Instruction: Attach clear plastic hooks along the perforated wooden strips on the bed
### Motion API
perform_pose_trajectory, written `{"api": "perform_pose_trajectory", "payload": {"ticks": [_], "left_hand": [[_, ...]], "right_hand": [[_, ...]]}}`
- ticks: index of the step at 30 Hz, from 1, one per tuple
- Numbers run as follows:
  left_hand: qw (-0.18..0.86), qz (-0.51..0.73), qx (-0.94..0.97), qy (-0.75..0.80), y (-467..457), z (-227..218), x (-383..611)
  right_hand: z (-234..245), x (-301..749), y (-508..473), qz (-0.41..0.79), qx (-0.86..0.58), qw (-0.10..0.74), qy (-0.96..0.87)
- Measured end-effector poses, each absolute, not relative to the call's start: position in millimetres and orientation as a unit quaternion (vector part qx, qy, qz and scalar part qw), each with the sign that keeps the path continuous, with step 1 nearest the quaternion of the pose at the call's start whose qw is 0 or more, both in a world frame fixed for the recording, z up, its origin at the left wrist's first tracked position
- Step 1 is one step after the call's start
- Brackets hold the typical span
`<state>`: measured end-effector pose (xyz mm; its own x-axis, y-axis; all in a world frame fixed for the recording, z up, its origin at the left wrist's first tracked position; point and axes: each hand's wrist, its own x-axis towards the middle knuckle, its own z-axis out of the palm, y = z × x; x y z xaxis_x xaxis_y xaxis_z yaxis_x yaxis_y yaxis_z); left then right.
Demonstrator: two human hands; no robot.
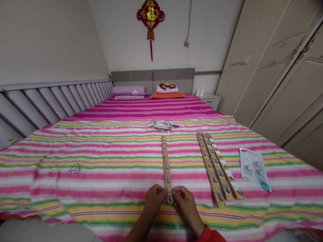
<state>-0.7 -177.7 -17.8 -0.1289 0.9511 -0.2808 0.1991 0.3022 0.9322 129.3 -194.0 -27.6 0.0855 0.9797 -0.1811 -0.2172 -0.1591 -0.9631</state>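
And there it is, the left hand and right hand both pinched closed on the near end of a wooden strip studded with metal fittings, lying on the striped bedsheet, similar strips off to the right!

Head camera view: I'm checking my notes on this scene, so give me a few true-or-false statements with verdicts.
The left hand and right hand both hold the near end of a wooden strip. True.

The red sleeve is on the left arm. False: it is on the right arm.

The other wooden strips lie left of that strip. False: they lie to its right.

A printed card lies on the bed to the right of them. True.
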Motion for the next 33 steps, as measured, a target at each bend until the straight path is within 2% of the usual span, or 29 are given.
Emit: {"api": "perform_pose_trajectory", "payload": {"ticks": [10, 15, 22, 33], "left_hand": [[0.498, 0.431, 0.435, 0.614, -191.1, -7.4, 1.0], [0.595, 0.445, 0.322, 0.587, -207.2, -22.7, -3.5], [0.724, 0.482, 0.24, 0.432, -224.9, -23.5, 7.3], [0.714, 0.517, 0.22, 0.418, -221.8, -30.5, 10.7]], "right_hand": [[-25.2, 130.4, -200.9, 0.561, -0.505, 0.53, -0.386], [-30.8, 133.7, -209.8, 0.559, -0.511, 0.532, -0.379], [-31.4, 133.3, -219.0, 0.581, -0.49, 0.525, -0.383], [-37.2, 147.8, -228.2, 0.557, -0.51, 0.541, -0.37]]}}
